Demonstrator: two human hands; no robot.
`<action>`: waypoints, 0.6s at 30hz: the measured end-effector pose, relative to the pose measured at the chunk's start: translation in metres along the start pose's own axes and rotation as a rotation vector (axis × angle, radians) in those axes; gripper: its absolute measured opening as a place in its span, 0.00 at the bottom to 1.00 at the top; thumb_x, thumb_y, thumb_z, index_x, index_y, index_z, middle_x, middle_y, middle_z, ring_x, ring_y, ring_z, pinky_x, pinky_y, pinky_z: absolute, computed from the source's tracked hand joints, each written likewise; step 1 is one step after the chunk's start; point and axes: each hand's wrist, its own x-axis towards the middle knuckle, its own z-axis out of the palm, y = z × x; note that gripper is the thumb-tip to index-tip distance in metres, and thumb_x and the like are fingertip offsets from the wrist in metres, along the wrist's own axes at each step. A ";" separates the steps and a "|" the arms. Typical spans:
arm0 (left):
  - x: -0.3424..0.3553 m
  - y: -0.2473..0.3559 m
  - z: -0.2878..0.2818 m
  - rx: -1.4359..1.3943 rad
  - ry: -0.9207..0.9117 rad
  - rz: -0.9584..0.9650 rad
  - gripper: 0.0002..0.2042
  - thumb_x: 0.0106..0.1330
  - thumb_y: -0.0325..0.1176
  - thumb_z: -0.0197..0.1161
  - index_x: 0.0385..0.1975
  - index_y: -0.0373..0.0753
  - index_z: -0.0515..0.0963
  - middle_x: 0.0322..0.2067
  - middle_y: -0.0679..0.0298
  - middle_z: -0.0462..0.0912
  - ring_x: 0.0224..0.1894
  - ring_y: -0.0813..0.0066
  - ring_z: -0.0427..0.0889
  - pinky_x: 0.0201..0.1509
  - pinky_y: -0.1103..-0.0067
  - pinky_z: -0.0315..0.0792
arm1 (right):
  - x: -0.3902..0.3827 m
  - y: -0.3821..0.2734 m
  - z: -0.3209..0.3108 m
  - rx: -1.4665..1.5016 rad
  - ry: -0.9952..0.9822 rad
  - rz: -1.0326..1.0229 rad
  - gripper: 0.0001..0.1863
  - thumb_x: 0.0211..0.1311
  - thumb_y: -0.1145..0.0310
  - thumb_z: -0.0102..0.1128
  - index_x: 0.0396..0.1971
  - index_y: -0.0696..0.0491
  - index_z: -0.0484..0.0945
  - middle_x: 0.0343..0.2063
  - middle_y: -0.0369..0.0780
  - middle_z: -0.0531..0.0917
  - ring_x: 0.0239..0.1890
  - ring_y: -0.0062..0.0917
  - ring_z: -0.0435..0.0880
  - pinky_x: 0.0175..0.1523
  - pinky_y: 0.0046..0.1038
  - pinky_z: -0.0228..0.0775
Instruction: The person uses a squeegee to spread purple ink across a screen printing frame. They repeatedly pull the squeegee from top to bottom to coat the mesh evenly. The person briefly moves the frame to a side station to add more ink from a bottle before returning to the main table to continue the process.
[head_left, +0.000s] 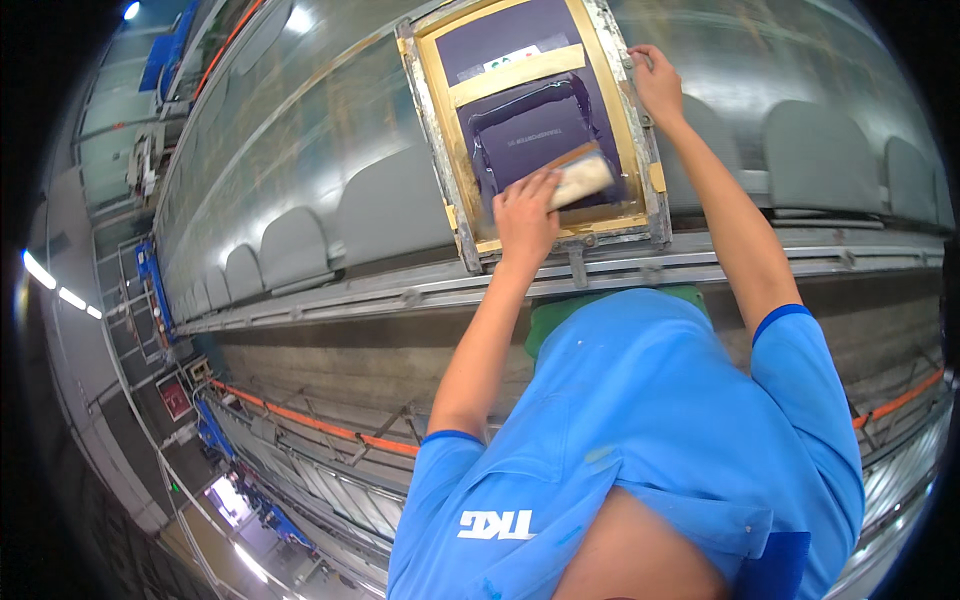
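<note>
A screen printing frame [648, 185] lies in front of me, its worn rim lined with yellowish tape. On its dark purple mesh [530, 135] a wet ink outline surrounds small pale lettering. My left hand [528, 215] is closed around a squeegee [583, 182] with a pale handle, low on the mesh; the squeegee is slightly smeared by motion. My right hand [657, 88] grips the frame's upper right edge with bent fingers. A strip of cream tape [517, 75] crosses the mesh above the ink.
A long metal table [330, 110] runs left and right under the frame. Several grey rounded panels [822, 155] lie along it on both sides. A metal rail [390, 285] borders its near edge. Behind me runs another long table with an orange bar [320, 420].
</note>
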 end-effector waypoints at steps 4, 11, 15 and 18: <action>0.022 0.007 -0.008 0.090 -0.243 0.326 0.25 0.53 0.27 0.66 0.54 0.54 0.81 0.56 0.71 0.82 0.60 0.67 0.76 0.61 0.64 0.66 | -0.002 0.014 -0.010 0.041 -0.057 0.090 0.13 0.69 0.58 0.52 0.45 0.45 0.82 0.28 0.47 0.85 0.34 0.43 0.84 0.42 0.38 0.73; 0.022 -0.009 -0.037 -0.047 -0.397 0.090 0.24 0.52 0.24 0.66 0.52 0.53 0.83 0.52 0.69 0.84 0.55 0.65 0.81 0.52 0.69 0.74 | -0.005 0.013 -0.023 0.087 -0.039 0.085 0.12 0.70 0.59 0.53 0.45 0.47 0.81 0.22 0.48 0.82 0.28 0.39 0.84 0.38 0.37 0.73; -0.007 -0.001 -0.028 -0.115 -0.198 -0.133 0.25 0.50 0.21 0.65 0.51 0.51 0.83 0.52 0.67 0.84 0.53 0.65 0.82 0.48 0.70 0.76 | -0.005 0.014 -0.023 0.068 -0.086 0.160 0.13 0.71 0.57 0.52 0.46 0.46 0.80 0.23 0.48 0.83 0.30 0.42 0.85 0.40 0.41 0.74; -0.039 0.004 -0.024 -0.077 -0.127 -0.097 0.27 0.50 0.20 0.63 0.52 0.53 0.82 0.53 0.69 0.83 0.54 0.66 0.82 0.49 0.69 0.74 | -0.005 0.017 -0.019 -0.001 -0.060 0.170 0.13 0.70 0.57 0.52 0.46 0.45 0.81 0.23 0.49 0.84 0.31 0.44 0.85 0.40 0.43 0.73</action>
